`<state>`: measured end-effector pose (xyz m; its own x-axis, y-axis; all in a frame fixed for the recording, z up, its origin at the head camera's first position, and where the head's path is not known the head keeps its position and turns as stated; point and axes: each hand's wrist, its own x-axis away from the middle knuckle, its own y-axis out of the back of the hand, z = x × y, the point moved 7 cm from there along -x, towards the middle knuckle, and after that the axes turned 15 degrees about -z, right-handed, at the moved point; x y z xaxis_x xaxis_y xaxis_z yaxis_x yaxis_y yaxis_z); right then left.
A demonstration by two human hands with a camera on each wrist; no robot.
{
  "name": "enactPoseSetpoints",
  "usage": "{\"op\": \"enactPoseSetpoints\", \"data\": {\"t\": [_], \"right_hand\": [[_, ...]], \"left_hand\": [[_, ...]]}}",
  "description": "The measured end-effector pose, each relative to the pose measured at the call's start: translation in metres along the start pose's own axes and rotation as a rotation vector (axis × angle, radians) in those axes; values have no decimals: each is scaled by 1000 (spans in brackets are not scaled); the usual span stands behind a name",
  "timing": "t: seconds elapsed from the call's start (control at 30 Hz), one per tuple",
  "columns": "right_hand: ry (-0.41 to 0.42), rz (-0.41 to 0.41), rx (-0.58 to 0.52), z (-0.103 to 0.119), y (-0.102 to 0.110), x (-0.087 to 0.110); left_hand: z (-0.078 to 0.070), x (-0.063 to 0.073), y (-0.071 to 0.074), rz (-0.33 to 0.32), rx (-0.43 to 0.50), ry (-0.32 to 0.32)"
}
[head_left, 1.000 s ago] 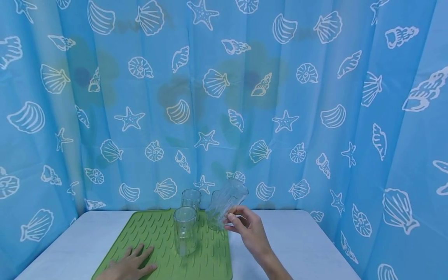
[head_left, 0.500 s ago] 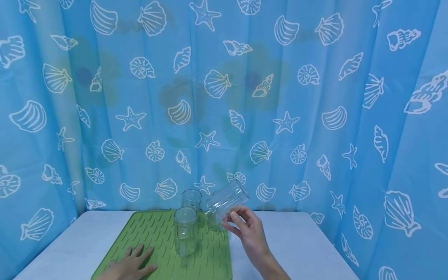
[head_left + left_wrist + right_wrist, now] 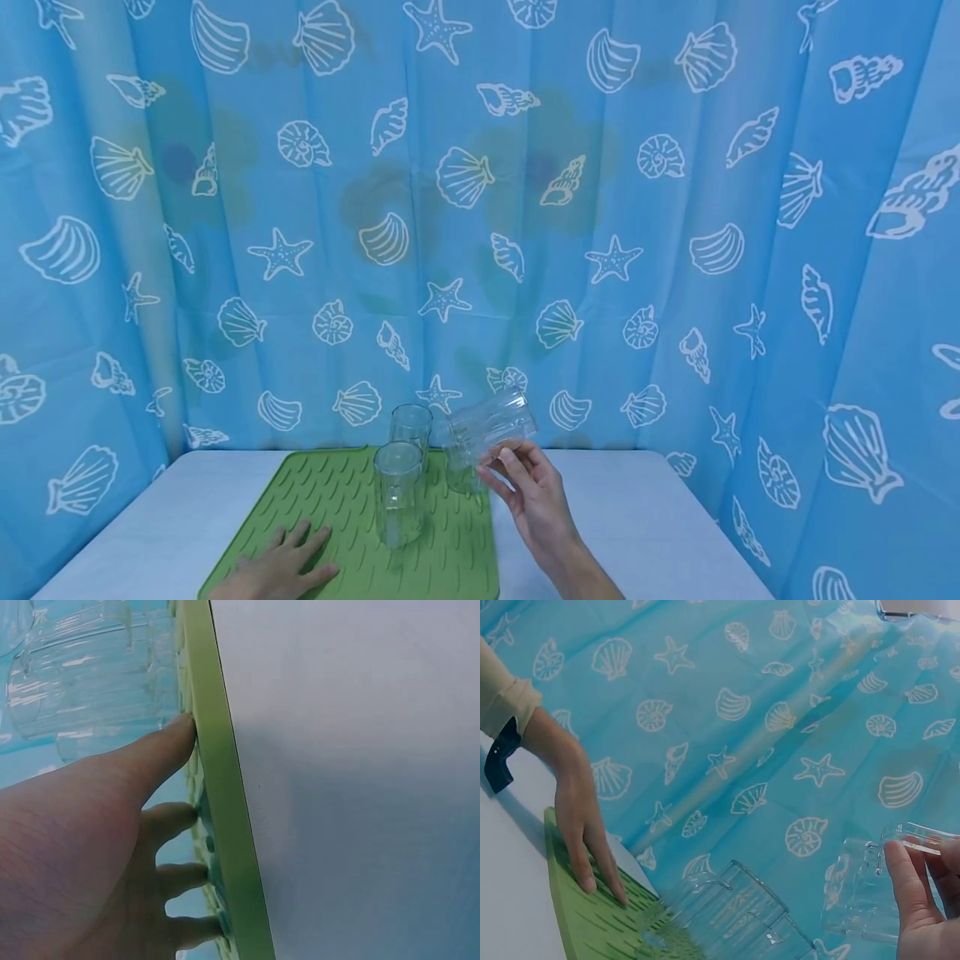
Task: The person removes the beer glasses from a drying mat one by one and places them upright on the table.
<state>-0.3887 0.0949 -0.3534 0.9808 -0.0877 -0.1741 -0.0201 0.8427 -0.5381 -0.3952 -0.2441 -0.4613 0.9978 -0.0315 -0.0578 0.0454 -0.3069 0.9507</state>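
My right hand (image 3: 536, 504) pinches the handle (image 3: 922, 831) of a clear glass mug (image 3: 495, 419), holding it above the mat's far right part. The mug is tilted well over, almost lying on its side in the air. My left hand (image 3: 272, 568) rests on the green ridged mat (image 3: 315, 483) with its fingers spread, pressing fingertips on it in the left wrist view. On the mat, a clear glass mug (image 3: 400, 504) stands nearest me, and another glass (image 3: 408, 423) stands behind it. A third glass (image 3: 465, 477) is partly hidden behind the held mug.
The mat lies on a white table (image 3: 622, 517), which shows on both sides of it. A blue curtain (image 3: 480, 250) with white shells and starfish hangs close behind the table and along its sides. Another sleeve with a dark wristband (image 3: 504, 754) shows in the right wrist view.
The held mug has turned in my right hand's grip from a steeper slant to nearly level. My left hand and the standing glasses have stayed in place.
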Motion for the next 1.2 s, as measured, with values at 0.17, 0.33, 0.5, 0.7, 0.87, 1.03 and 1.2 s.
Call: {"op": "enactPoseSetpoints", "data": {"t": [0.17, 0.33, 0.5, 0.7, 0.87, 1.03, 1.2], "right_hand": [[-13, -17, -23, 1, 1, -1], [-22, -10, -35, 1, 0, -1], [-30, -10, -44, 1, -1, -1], [-39, -12, -58, 0, -1, -2], [-35, -10, -60, 0, -1, -3], [-41, -40, -82, 1, -1, -3], [-57, -64, -109, -1, -5, -4]], "left_hand": [[0, -4, 2, -17, 3, -8], [-12, -7, 24, -205, 23, -65], [-28, -3, 58, -469, 16, -98], [-47, 6, 84, -672, 112, -144], [-67, 7, 99, -799, 239, -205], [-94, 1, 109, -853, 417, -288], [-119, -5, 114, -845, 591, -354]]}}
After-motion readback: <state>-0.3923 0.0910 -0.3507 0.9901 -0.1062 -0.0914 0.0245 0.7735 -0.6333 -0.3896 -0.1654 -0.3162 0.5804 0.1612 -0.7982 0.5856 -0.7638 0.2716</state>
